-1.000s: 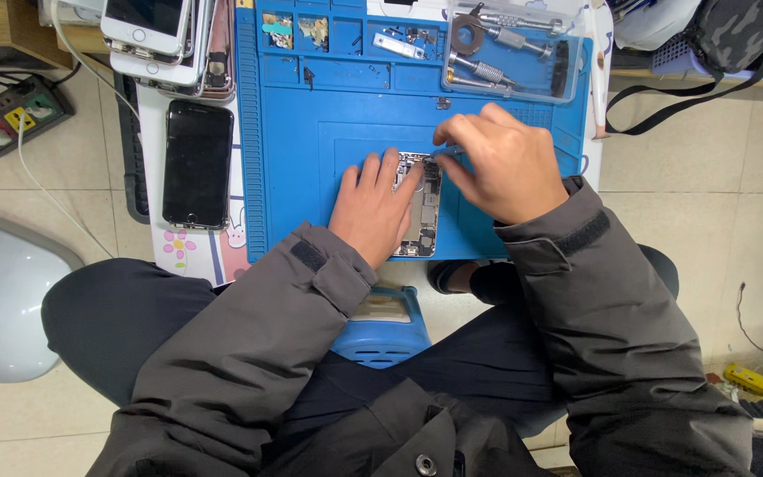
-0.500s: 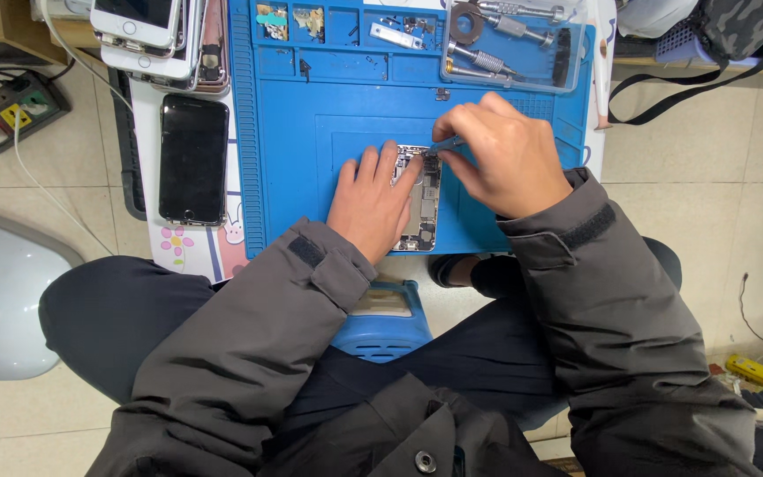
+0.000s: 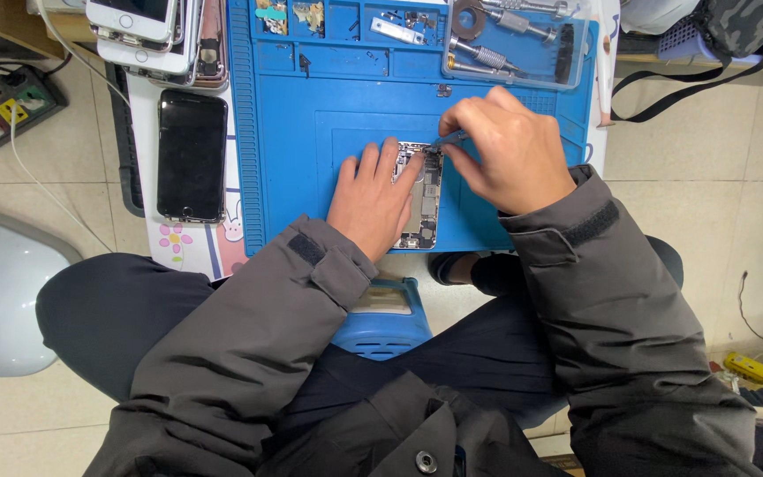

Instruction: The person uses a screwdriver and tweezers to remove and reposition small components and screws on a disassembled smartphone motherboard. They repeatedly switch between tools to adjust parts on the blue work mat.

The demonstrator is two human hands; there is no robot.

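1. Two bare hands work over one opened phone [image 3: 423, 199], which lies on the blue mat [image 3: 311, 106] with its long axis running near to far.
2. The left hand [image 3: 373, 199] lies flat on the left side of the opened phone; its fingers [image 3: 389, 159] are spread and press down, gripping nothing.
3. The right hand [image 3: 505, 150] sits just right of the phone's far end, fingers pinched together on a thin dark tool [image 3: 452, 139].
4. The tool points left and slightly nearward from that hand, its tip meeting the far end of the phone. The right hand is the nearer one to that spot.
5. A clear tray [image 3: 576, 53] at the far right of the mat holds metal tools and springs.
6. Moulded pockets [image 3: 328, 22] along the mat's far edge hold small parts; the kinds are too small to tell.
7. A dark-screened phone [image 3: 192, 155] lies left of the mat, with a stack of phones [image 3: 147, 26] beyond it.
8. A power strip [image 3: 2, 106] rests on the floor at far left.
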